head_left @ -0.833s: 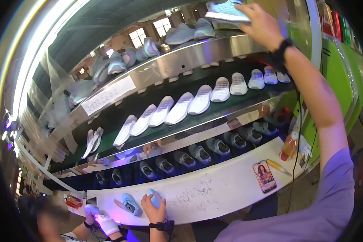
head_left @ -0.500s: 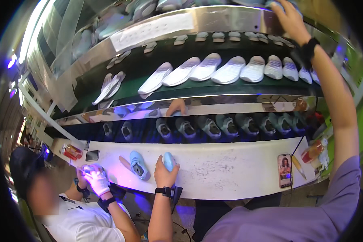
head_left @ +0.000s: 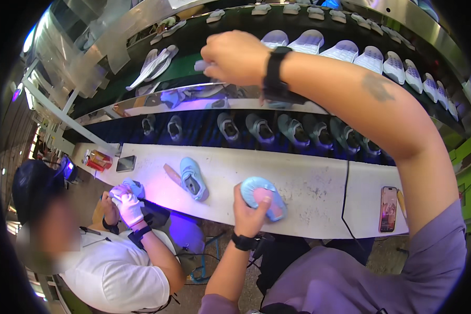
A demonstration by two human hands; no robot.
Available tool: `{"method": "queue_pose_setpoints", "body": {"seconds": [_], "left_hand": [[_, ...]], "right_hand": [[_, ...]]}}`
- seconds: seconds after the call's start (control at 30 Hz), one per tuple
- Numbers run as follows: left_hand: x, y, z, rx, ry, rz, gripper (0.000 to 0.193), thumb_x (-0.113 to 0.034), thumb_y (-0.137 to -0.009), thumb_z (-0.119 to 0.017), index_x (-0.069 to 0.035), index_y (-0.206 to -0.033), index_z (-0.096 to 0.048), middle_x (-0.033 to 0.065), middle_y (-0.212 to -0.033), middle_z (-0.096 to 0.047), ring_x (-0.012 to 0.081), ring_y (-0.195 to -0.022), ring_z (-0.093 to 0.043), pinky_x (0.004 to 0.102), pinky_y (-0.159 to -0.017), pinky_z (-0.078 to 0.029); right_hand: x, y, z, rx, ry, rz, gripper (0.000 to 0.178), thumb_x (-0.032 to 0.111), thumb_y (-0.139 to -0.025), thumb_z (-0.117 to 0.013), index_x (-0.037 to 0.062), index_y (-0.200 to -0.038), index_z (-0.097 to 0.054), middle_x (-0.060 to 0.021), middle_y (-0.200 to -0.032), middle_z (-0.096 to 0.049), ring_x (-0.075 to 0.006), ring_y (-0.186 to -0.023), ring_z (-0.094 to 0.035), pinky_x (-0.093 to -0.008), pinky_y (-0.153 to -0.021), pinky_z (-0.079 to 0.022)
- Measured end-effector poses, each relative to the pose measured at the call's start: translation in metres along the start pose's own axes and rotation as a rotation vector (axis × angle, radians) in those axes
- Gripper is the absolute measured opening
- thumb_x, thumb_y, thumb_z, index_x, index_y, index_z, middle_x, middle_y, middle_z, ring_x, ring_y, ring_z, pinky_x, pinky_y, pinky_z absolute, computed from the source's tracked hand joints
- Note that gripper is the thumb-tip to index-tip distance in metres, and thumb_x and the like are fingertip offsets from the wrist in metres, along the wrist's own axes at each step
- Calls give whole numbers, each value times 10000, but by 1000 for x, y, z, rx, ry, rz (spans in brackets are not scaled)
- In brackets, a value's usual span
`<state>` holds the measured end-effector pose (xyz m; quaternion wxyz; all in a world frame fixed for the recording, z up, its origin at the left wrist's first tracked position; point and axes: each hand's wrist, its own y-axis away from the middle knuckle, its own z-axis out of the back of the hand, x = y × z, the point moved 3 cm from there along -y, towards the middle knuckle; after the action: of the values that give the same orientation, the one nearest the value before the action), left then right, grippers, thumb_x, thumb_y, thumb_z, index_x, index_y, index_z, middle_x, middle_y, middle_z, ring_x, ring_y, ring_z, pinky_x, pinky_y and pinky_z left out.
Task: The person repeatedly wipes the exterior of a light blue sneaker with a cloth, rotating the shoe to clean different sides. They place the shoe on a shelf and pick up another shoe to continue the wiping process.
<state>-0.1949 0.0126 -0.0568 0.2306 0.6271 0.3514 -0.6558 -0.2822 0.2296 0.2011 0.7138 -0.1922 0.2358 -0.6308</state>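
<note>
My left hand point(head_left: 250, 213) grips a light-blue shoe upper point(head_left: 277, 208), tilted so its underside with a pink patch shows, above the near edge of the white worktop point(head_left: 309, 180). Up at the green conveyor shelf, my right hand point(head_left: 235, 56) reaches across to the left, fingers curled on a white shoe sole point(head_left: 199, 65). Only a small pale end of that sole shows; the hand hides the rest. Left of my left hand, another light-blue shoe point(head_left: 193, 178) lies on the worktop, beside a flat tan strip point(head_left: 174, 175).
More white soles point(head_left: 340, 51) line the upper shelf; grey shoes point(head_left: 261, 128) sit on the dark lower belt. At left, a co-worker's gloved hand point(head_left: 128, 206) handles a shoe. Phones point(head_left: 388, 209), red cans point(head_left: 98, 160) and a hanging black cable point(head_left: 345, 193) are around the worktop.
My right hand has come down from the top shelf at the upper right and across left to the soles. My left hand has turned the light-blue shoe so its underside shows.
</note>
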Motion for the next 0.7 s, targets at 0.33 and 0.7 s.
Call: {"method": "queue_pose_setpoints", "body": {"seconds": [0.33, 0.7], "left_hand": [[10, 37, -45, -54, 71, -251, 611, -595, -889, -660, -17, -1029, -523, 149, -929, -711, 247, -957, -659, 483, -1120, -365], [16, 92, -172, 358, 124, -151, 405, -317, -889, -718, 9, -1098, -597, 149, -1030, -671, 237, -927, -652, 355, -836, -524]], "right_hand": [[60, 341, 94, -130, -850, -616, 139, 117, -926, -604, 4, -992, -651, -90, -900, -660, -164, -811, -619, -332, -743, -505], [120, 455, 83, -144, -1121, -829, 295, 282, -945, -644, -10, -912, -664, -169, -1256, -586, -216, -1116, -579, -364, -955, -456]]}}
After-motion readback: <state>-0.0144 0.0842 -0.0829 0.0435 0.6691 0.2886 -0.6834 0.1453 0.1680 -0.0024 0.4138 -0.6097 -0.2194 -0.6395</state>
